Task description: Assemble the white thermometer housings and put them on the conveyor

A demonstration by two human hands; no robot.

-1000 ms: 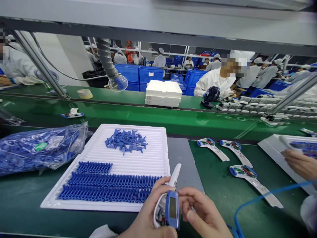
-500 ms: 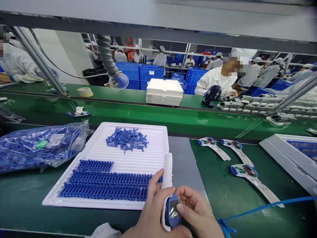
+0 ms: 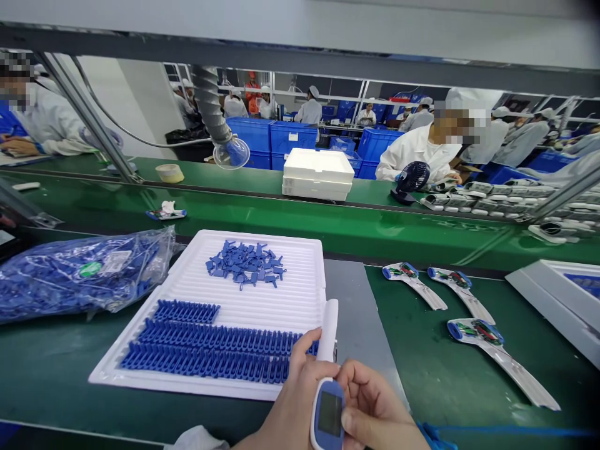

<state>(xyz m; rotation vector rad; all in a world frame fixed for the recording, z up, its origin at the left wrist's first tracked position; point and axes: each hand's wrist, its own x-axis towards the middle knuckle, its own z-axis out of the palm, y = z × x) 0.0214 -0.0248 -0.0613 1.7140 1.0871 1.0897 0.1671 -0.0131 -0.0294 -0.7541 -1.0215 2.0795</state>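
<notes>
A white handheld thermometer [image 3: 328,412] with a blue panel and grey display is held between my two hands at the bottom centre. My left hand [image 3: 293,406] wraps around it from the left, fingers closed, with the white handle rising past the index finger. From the right, my right hand [image 3: 375,406] grips the display end, its thumb on the panel's edge and its other fingers curled. Left of my hands, a white ribbed tray [image 3: 300,281] bears rows of small blue plastic parts [image 3: 206,362] and a loose pile of blue parts [image 3: 246,262].
Several opened thermometer halves [image 3: 478,331] with circuit boards lie right of a grey mat [image 3: 351,300]. A plastic bag of blue parts [image 3: 84,275] is at left. White foam boxes [image 3: 319,175] and a small fan [image 3: 410,181] stand behind. Co-workers sit beyond.
The thermometer has turned so its display faces me more squarely, and a white rim now shows around the blue panel. The view has shifted slightly. The blue strand at right sits lower.
</notes>
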